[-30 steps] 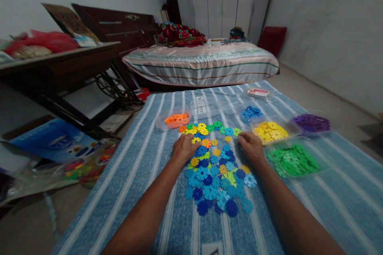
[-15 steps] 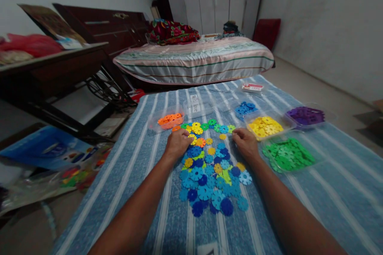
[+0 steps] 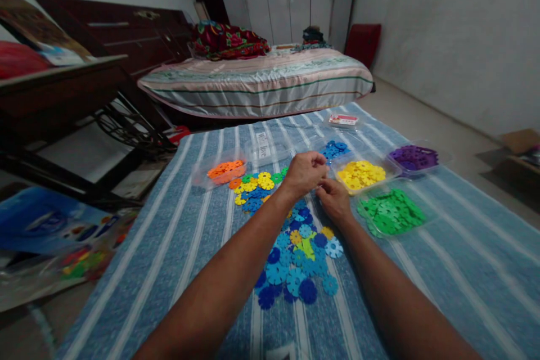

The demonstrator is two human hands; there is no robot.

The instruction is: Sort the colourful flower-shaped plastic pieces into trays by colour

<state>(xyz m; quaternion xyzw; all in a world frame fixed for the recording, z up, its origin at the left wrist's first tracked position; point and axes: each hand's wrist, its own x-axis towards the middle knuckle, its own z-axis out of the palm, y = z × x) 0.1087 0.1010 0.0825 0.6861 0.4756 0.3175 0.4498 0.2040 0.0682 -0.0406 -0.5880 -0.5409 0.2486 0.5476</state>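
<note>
Sorting snowflake discs by colour on the striped mat

Our left hand (image 3: 304, 173) is raised above the loose pile of discs (image 3: 295, 247), fingers curled in; we cannot tell whether it grips a disc. Our right hand (image 3: 334, 201) sits just beside it, low over the pile, fingers bent, contents hidden. 5 trays already hold sorted colours: orange tray (image 3: 221, 171), blue tray (image 3: 334, 150), yellow tray (image 3: 360, 174), purple tray (image 3: 413, 156), green tray (image 3: 390, 212). We judge the sorting partly done; many mixed discs, mostly blue, still lie on the mat (image 3: 177, 247).
</note>
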